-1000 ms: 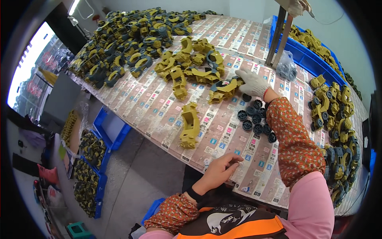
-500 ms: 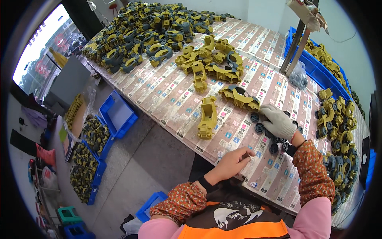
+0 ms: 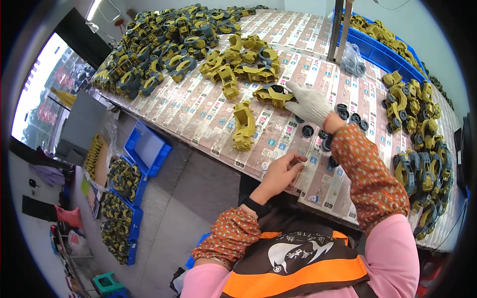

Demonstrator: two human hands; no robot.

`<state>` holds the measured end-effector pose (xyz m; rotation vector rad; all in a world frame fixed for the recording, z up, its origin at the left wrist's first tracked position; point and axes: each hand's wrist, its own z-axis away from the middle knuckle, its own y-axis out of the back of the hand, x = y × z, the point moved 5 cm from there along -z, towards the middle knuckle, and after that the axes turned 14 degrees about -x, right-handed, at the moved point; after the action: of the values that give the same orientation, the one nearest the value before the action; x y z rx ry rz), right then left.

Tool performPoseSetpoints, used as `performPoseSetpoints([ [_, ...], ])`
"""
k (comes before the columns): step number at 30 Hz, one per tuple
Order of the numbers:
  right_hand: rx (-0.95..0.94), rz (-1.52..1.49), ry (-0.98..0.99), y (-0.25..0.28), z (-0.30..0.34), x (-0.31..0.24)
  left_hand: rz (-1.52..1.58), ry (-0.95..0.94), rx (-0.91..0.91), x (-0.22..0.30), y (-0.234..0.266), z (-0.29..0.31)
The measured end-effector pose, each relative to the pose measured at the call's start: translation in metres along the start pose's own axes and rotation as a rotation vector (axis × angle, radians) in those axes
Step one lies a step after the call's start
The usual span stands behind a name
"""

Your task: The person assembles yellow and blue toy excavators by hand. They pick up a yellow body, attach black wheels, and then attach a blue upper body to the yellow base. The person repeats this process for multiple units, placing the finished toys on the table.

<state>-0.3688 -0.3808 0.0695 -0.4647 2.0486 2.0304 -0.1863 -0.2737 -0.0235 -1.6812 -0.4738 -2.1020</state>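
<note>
While the right hand [image 3: 313, 105] touches bodywork [image 3: 271, 98] — blue bins [image 3: 380, 55] hold yellow parts [image 3: 382, 36].

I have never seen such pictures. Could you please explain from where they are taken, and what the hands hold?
There is no machine here: a person works with their own hands. The camera, worn on the head, looks down; its wide lens bends straight edges. The gloved right hand is at one end of a yellow part; whether it grips it, I cannot tell. The bare left hand, near the table edge, holds nothing visible. On the table also lie black wheels and a large heap of yellow and grey pieces.
</note>
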Motion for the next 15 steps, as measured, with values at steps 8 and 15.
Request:
performPoseSetpoints([
  [8, 0.162, 0.090, 0.135, 0.011, 0.028, -0.023, 0.058, -0.047, -0.020, -0.008, 0.000, -0.004],
  [15, 0.523, 0.621, 0.507, 0.025, 0.179, -0.072, 0.617, -0.297, -0.075, 0.014, -0.005, 0.019],
])
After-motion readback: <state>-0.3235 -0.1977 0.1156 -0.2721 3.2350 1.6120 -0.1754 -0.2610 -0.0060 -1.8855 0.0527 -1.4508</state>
